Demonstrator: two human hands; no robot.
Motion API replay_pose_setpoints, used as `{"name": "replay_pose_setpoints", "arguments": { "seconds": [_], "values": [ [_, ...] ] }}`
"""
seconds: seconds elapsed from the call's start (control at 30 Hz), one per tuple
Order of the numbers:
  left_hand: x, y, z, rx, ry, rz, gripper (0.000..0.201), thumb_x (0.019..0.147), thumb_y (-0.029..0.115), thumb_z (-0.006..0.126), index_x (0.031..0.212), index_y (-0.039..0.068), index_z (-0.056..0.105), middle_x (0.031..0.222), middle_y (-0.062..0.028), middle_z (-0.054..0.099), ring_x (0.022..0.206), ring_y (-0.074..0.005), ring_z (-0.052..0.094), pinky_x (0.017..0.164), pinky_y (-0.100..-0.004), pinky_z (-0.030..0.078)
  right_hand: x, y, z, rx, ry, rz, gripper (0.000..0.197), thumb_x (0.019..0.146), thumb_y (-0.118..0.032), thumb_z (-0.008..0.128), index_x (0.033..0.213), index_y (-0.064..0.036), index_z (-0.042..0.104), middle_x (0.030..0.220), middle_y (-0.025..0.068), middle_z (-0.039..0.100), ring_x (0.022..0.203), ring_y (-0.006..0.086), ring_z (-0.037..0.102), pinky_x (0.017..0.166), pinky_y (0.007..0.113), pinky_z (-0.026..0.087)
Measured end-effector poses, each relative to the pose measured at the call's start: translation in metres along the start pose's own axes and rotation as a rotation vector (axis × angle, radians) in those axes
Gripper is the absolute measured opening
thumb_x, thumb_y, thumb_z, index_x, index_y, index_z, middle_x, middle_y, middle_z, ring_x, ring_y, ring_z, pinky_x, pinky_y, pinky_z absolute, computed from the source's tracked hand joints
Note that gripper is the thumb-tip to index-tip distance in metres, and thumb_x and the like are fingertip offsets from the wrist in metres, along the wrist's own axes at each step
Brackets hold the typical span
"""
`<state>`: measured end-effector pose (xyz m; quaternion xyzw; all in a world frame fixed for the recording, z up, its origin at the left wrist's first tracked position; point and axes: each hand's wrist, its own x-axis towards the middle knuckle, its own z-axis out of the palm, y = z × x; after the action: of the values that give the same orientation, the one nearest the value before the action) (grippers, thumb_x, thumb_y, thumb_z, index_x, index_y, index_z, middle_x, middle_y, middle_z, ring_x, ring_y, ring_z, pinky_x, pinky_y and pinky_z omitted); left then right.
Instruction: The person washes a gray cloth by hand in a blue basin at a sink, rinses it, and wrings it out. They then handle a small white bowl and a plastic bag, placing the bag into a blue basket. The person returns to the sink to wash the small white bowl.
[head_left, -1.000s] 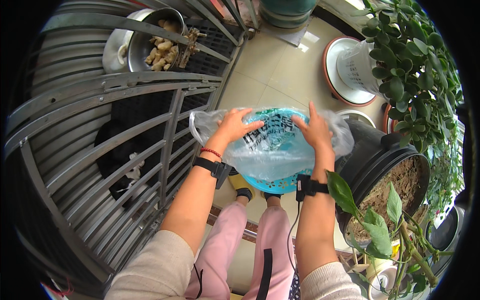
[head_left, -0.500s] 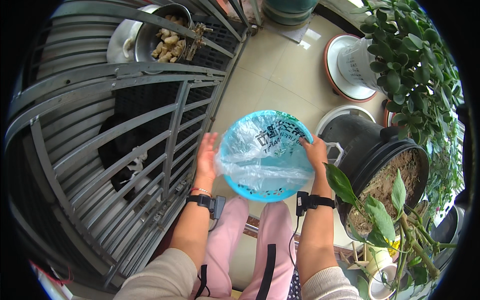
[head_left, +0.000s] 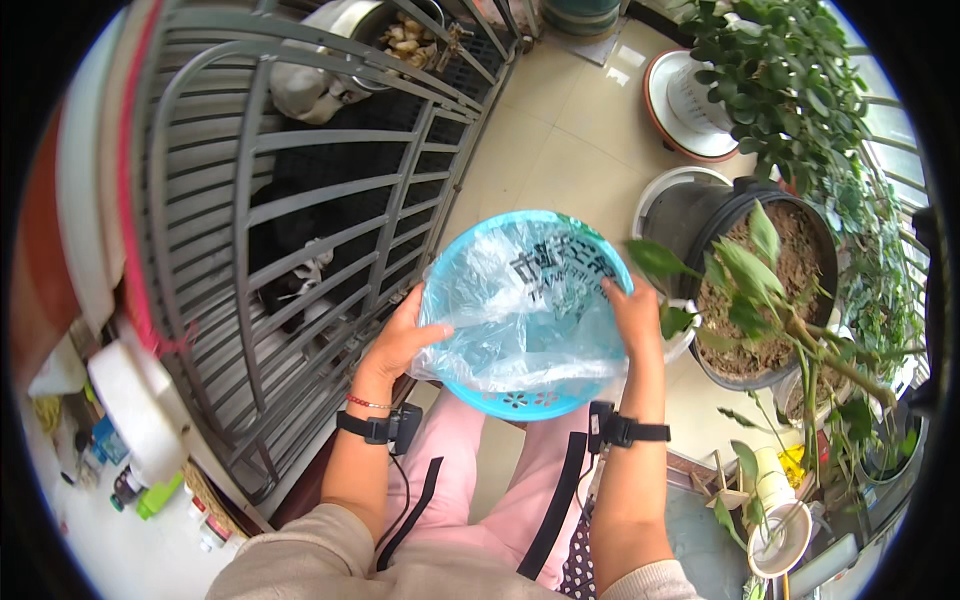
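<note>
A round light-blue plastic basket [head_left: 540,402] with flower-shaped holes is held in front of me above my lap. Inside it and over its rim spreads a clear plastic bag [head_left: 490,290] with dark and green print. My left hand [head_left: 405,335] grips the left rim through the bag, thumb on top. On the right side, my right hand [head_left: 632,312] clasps the rim, its thumb over the edge. White bag handles stick out beside the right hand. The fingers under the basket are hidden.
To the left stands a grey metal cage [head_left: 340,190] with a black-and-white animal [head_left: 300,280] inside. Pots with ginger-like roots [head_left: 408,42] sit beyond the bars. A large black planter [head_left: 740,370] with soil and leafy stems stands close at right, another potted plant [head_left: 790,90] behind it.
My left hand has gone from open beside the basket to gripping its left rim. The basket has shifted slightly left and down, and the view has turned, showing more on the left.
</note>
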<state>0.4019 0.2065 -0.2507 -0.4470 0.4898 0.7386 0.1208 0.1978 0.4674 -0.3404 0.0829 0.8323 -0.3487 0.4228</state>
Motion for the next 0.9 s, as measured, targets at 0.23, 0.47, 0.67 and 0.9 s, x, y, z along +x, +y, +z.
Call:
{"name": "replay_pose_setpoints", "arguments": {
  "seconds": [0.23,0.47,0.67,0.9],
  "values": [
    [-0.088,0.014,0.032,0.417,0.296,0.246,0.044,0.083,-0.001,0.065,0.126,0.0,0.055,0.116,-0.0056,0.06,0.108,-0.0153,0.056,0.095,-0.0293,0.044,-0.108,0.008,-0.03,0.289,-0.026,-0.021,0.034,0.085,-0.022,0.072,0.108,0.0022,0.066,0.09,0.0087,0.068,0.082,0.0154,0.06,0.077,0.03,0.047],
    [-0.205,0.022,0.053,-0.376,0.254,0.338,0.042,0.084,-0.011,0.053,0.125,0.0,0.053,0.116,-0.0119,0.064,0.103,-0.0228,0.065,0.088,-0.0376,0.055,-0.211,0.019,-0.112,1.234,-0.536,-0.365,0.07,0.093,-0.033,0.066,0.147,-0.0055,0.032,0.14,0.0153,0.047,0.121,0.0266,0.053,0.104,0.041,0.045],
    [-0.279,0.01,0.111,-0.538,0.315,0.359,0.046,0.08,-0.01,0.054,0.125,-0.001,0.053,0.113,-0.0113,0.063,0.098,-0.0212,0.064,0.085,-0.0345,0.053,-0.293,0.014,-0.181,1.115,-0.165,-0.24,0.041,0.098,-0.023,0.056,0.134,-0.0053,0.048,0.127,0.0094,0.057,0.111,0.0204,0.058,0.098,0.037,0.047],
    [-0.307,0.006,0.13,-0.554,0.35,0.542,0.046,0.078,-0.012,0.052,0.123,0.0,0.055,0.114,-0.0106,0.063,0.1,-0.0208,0.063,0.086,-0.0329,0.052,-0.41,-0.072,-0.204,-0.345,-0.021,-1.29,0.055,0.079,-0.016,0.074,0.129,-0.01,0.054,0.117,0.0097,0.058,0.11,0.0249,0.055,0.086,0.035,0.046]
  ]
}}
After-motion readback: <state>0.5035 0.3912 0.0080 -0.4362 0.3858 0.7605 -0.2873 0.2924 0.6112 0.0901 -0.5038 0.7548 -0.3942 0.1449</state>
